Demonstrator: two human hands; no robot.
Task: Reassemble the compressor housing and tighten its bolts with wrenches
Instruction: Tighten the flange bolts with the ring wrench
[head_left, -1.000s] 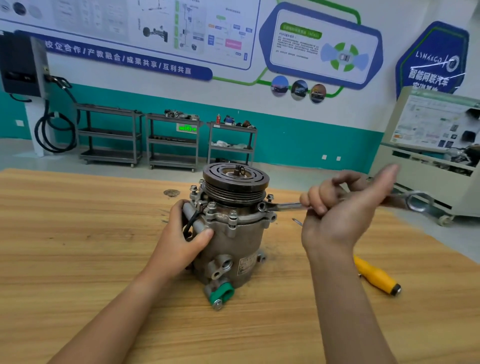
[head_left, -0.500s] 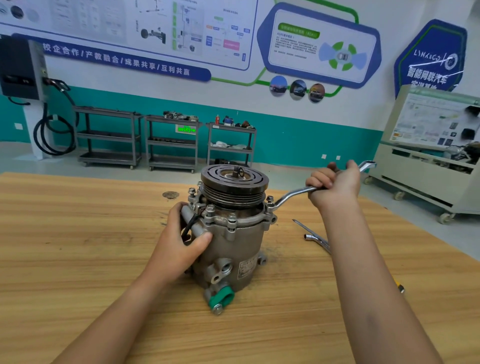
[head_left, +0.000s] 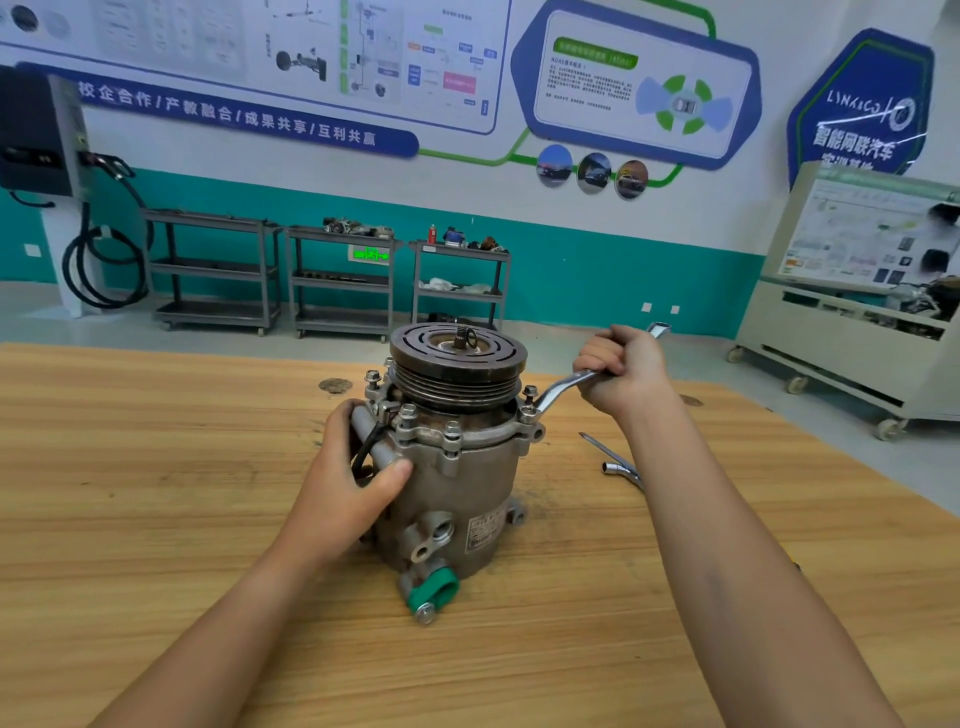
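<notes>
The grey compressor (head_left: 457, 483) stands upright on the wooden table (head_left: 156, 493), its dark pulley (head_left: 457, 358) on top and a green cap (head_left: 436, 592) at its base. Several bolts ring the housing flange. My left hand (head_left: 348, 483) grips the compressor's left side, thumb across the front. My right hand (head_left: 623, 369) is wrapped round the handle of a silver wrench (head_left: 558, 392). The wrench's head sits on a bolt (head_left: 529, 413) at the flange's right side, and its far end sticks out beyond my fist.
A second wrench (head_left: 618, 467) lies on the table right of the compressor, partly hidden by my right forearm. A small round part (head_left: 335, 385) lies behind the compressor to the left. Grey shelf carts (head_left: 337, 280) and a wheeled white cabinet (head_left: 852, 322) stand beyond the table.
My right hand has swung the wrench handle away from me, round the bolt, and closed fully round the handle. The yellow-handled tool is now hidden behind my right arm. My left hand has stayed put.
</notes>
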